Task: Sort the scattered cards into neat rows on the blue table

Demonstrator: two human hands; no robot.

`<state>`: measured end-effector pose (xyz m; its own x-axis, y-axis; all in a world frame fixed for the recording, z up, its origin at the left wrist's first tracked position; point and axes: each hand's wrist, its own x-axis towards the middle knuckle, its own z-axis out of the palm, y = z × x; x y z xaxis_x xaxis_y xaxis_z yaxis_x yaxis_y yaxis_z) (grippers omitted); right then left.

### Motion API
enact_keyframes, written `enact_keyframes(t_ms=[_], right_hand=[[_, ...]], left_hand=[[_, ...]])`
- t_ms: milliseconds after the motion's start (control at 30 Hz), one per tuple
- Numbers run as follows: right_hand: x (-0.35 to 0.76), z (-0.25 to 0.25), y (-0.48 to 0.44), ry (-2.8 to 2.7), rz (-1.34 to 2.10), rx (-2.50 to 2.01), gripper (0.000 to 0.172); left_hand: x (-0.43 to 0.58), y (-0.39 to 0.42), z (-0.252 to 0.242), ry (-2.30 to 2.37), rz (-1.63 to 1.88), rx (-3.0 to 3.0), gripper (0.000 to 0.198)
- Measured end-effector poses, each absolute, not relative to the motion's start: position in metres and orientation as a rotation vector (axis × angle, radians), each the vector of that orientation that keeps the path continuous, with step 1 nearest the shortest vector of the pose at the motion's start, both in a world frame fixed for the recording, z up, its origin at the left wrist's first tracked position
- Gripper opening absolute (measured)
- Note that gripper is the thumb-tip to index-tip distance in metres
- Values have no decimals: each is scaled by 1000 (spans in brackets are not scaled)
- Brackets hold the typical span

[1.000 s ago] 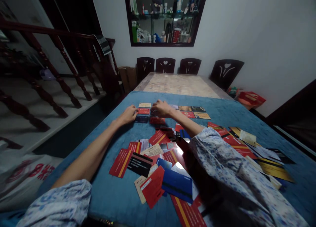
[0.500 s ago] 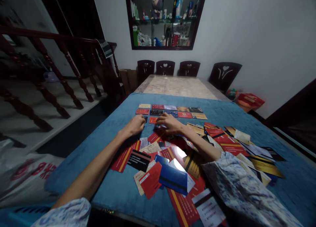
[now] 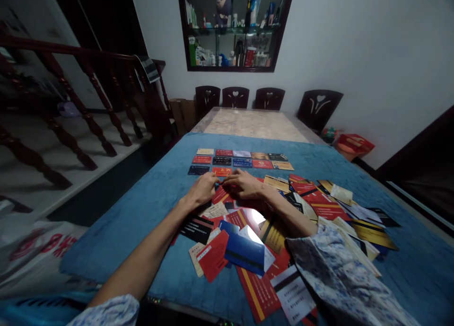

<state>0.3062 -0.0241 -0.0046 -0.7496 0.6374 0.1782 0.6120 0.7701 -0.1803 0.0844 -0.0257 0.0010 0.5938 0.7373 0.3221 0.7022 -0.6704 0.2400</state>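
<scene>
From my head camera, I look along a table covered by a soft blue cloth (image 3: 149, 174), with a beige marbled tabletop (image 3: 248, 122) showing at its far end. Near the centre, my bare left hand (image 3: 203, 189) and bare right hand (image 3: 246, 184) nearly meet, fingers bent and pointing inward over the far edge of a loose, overlapping heap of flat cards (image 3: 232, 228). I cannot tell whether either hand grips a card; the fingers hide what is beneath them. Just beyond the fingertips, a bright orange-red rectangular card (image 3: 222, 171) lies flat, with a dark navy card (image 3: 199, 170) to its left. Behind these two are two neat rows of five cards each, in cream, red, black, blue and gold. Nearer me in the heap, a blue card with a black stripe (image 3: 244, 253) overlaps others beside a plain red card (image 3: 213, 256). A second scattered pile of cards (image 3: 329, 211) spreads beyond my right forearm. Four dark wooden chairs (image 3: 229, 101) stand against the pale wall.
</scene>
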Motion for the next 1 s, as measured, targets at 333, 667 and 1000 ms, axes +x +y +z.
enact_keyframes(t_ms=[333,667,1000], right_hand=[[312,-2,-24,-2749,194,-988,38],[314,-5,-18,-2748,118,-1022,37],[310,-4,-23,-2741,55,-1098,43]], left_hand=[[75,-26,-4,1154,711,2727,35],[75,-38,7,1072,490,2716,20],[73,-34,0,974,474,2730,17]])
